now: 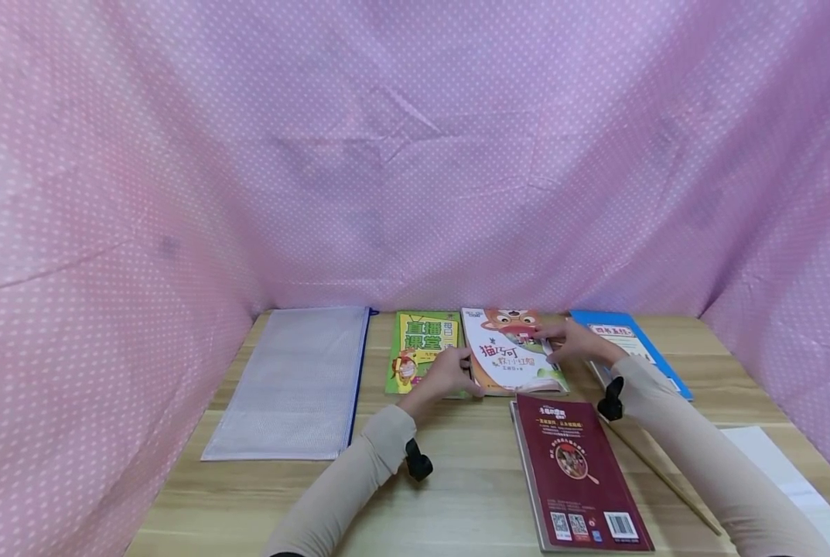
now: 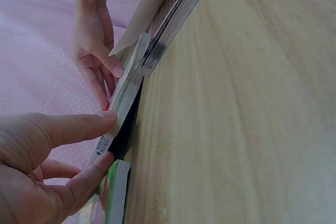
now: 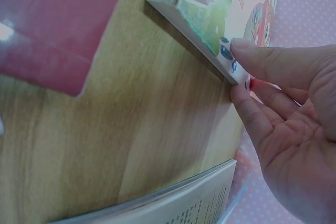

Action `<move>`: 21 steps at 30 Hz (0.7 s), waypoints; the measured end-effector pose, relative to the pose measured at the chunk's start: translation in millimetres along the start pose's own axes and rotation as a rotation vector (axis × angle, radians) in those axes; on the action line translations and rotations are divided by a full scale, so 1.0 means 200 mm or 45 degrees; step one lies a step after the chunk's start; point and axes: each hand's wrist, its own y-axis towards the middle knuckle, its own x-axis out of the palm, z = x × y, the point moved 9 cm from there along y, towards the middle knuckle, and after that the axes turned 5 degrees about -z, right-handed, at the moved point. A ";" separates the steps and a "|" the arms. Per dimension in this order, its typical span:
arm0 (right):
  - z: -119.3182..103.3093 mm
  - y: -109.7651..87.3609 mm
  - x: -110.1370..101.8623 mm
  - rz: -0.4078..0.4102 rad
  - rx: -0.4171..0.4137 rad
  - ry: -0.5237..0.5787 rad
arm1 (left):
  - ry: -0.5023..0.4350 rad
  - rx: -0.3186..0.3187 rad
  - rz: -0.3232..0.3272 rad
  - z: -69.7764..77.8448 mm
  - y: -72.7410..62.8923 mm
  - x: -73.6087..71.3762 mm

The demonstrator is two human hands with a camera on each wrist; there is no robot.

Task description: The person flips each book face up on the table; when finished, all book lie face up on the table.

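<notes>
Left hand (image 1: pixel 448 373) and right hand (image 1: pixel 583 342) pinching white book (image 1: pixel 505 357) — green book (image 1: pixel 425 334) beside, mesh pouch (image 1: pixel 291 387) lying flat

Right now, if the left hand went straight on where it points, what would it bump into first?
The white picture book with the cartoon face: the left hand is pinching its left edge. What comes beyond is hard to tell from these views.
</notes>
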 end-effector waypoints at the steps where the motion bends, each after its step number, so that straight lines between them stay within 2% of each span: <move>1: 0.00 0.00 0.00 -0.001 0.001 -0.002 | -0.004 -0.002 0.007 -0.01 0.00 0.00; 7: -0.03 -0.01 0.00 -0.005 0.010 -0.026 | 0.020 0.027 0.052 -0.01 -0.01 -0.01; 15: -0.05 -0.02 -0.01 0.012 -0.009 -0.088 | 0.120 0.124 0.068 0.02 -0.02 -0.02; 21: -0.05 -0.01 0.00 0.005 -0.045 -0.083 | 0.144 0.122 0.055 0.02 -0.02 -0.01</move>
